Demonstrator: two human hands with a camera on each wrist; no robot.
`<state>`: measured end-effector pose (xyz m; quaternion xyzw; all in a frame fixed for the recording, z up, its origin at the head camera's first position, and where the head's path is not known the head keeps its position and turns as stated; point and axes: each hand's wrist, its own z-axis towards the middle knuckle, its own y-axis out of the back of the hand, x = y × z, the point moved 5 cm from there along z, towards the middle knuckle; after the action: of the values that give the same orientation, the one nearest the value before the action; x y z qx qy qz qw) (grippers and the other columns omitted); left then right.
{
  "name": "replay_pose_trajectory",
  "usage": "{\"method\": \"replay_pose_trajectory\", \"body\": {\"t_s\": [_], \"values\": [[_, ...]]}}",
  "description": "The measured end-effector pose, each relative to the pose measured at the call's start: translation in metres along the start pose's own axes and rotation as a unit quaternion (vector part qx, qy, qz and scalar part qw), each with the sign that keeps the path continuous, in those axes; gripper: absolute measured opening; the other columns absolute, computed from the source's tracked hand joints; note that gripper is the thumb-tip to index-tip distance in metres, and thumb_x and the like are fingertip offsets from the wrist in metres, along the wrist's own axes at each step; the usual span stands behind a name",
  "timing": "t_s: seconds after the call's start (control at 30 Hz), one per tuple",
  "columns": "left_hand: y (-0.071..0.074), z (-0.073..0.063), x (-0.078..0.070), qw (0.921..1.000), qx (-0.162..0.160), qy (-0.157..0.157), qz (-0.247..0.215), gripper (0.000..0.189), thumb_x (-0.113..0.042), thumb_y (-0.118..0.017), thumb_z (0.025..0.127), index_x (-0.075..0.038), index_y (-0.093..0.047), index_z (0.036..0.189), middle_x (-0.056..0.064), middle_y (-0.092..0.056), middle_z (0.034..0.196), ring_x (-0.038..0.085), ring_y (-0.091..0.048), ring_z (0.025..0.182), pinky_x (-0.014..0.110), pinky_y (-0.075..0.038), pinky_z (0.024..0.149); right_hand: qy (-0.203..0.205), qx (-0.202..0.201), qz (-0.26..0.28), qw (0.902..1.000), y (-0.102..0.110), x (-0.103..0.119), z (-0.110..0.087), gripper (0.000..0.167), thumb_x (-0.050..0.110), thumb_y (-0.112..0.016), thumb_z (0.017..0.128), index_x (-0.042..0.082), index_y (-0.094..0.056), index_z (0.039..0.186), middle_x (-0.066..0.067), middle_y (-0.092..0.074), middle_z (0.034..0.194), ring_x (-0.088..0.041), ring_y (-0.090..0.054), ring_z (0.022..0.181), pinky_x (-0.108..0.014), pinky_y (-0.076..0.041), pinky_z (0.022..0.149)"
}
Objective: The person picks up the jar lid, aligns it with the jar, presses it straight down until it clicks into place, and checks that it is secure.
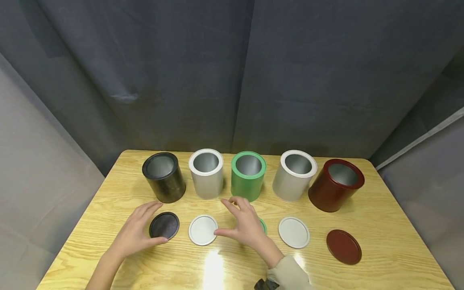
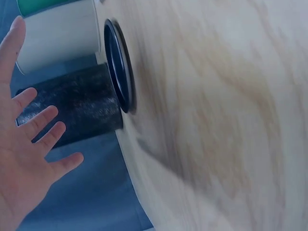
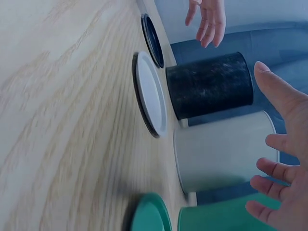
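My left hand [image 1: 135, 231], fingers spread and holding nothing, hovers at the left of the black lid [image 1: 164, 225] in the head view. Behind that lid stands the open black can [image 1: 170, 186]. My right hand [image 1: 244, 223] is also spread and holds nothing, its thumb tip overlapping the right rim of a white lid [image 1: 203, 230]. Beneath this hand a green lid [image 1: 263, 226] is mostly hidden. Beyond the fingers are an open white can [image 1: 208, 183] and an open green can [image 1: 247, 187]. In the right wrist view the white lid [image 3: 151, 94] lies flat, apart from the fingers.
Further right stand a second white can [image 1: 288, 185] and a dark red can [image 1: 326, 193], both open. In front of them lie another white lid [image 1: 294, 232] and a dark red lid [image 1: 344, 247]. A grey curtain [image 1: 181, 80] hangs behind the wooden table [image 1: 391, 241].
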<state>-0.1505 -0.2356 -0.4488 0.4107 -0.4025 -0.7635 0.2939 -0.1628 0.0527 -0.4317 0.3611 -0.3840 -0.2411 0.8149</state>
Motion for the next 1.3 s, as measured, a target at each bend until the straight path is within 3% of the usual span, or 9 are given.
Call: {"method": "replay_pose_trajectory", "body": {"t_s": [0.4,0.6,0.73,1.0,1.3], "values": [[0.0,-0.006,0.019,0.9995,0.021,0.025,0.001,0.09,-0.043,-0.084,0.055,-0.004,-0.047,0.128,0.019,-0.045,0.128,0.039,-0.039,0.116,0.057,-0.033,0.088,0.017,0.047,-0.001,0.9987,-0.022,0.015,0.016,0.079,0.054,-0.075,0.062,0.01,-0.055,0.126,-0.007,-0.05,0.112,-0.025,-0.046,0.105,-0.041,-0.038,0.086],[-0.002,-0.008,0.03,0.9969,0.042,0.052,-0.041,0.092,-0.042,-0.084,0.057,-0.006,-0.044,0.131,0.019,-0.042,0.131,0.041,-0.036,0.119,0.059,-0.031,0.089,0.035,0.06,-0.013,0.9975,-0.037,0.019,0.023,0.078,0.056,-0.074,0.062,0.012,-0.056,0.125,-0.006,-0.051,0.109,-0.023,-0.047,0.104,-0.039,-0.039,0.085],[-0.005,-0.009,0.039,0.9932,0.059,0.064,-0.077,0.094,-0.043,-0.083,0.057,-0.008,-0.041,0.134,0.019,-0.038,0.134,0.042,-0.032,0.121,0.062,-0.029,0.089,0.025,0.076,-0.001,0.9968,-0.047,0.019,0.028,0.079,0.055,-0.075,0.062,0.014,-0.056,0.126,-0.004,-0.051,0.111,-0.022,-0.047,0.105,-0.037,-0.039,0.086],[-0.008,-0.008,0.058,0.9908,0.066,0.045,-0.109,0.097,-0.038,-0.086,0.054,-0.004,-0.041,0.133,0.024,-0.037,0.134,0.045,-0.031,0.122,0.064,-0.027,0.088,0.01,0.103,0.019,0.9944,-0.066,0.02,0.037,0.08,0.052,-0.078,0.061,0.015,-0.055,0.127,-0.006,-0.048,0.115,-0.023,-0.044,0.108,-0.037,-0.037,0.087],[-0.013,-0.009,0.069,0.9858,0.092,0.055,-0.129,0.099,-0.038,-0.086,0.055,-0.005,-0.039,0.136,0.028,-0.029,0.137,0.05,-0.025,0.123,0.069,-0.026,0.084,0.003,0.13,0.002,0.9915,-0.091,0.022,0.045,0.085,0.057,-0.076,0.058,0.018,-0.053,0.13,-0.007,-0.046,0.121,-0.022,-0.041,0.109,-0.035,-0.036,0.085]]}}
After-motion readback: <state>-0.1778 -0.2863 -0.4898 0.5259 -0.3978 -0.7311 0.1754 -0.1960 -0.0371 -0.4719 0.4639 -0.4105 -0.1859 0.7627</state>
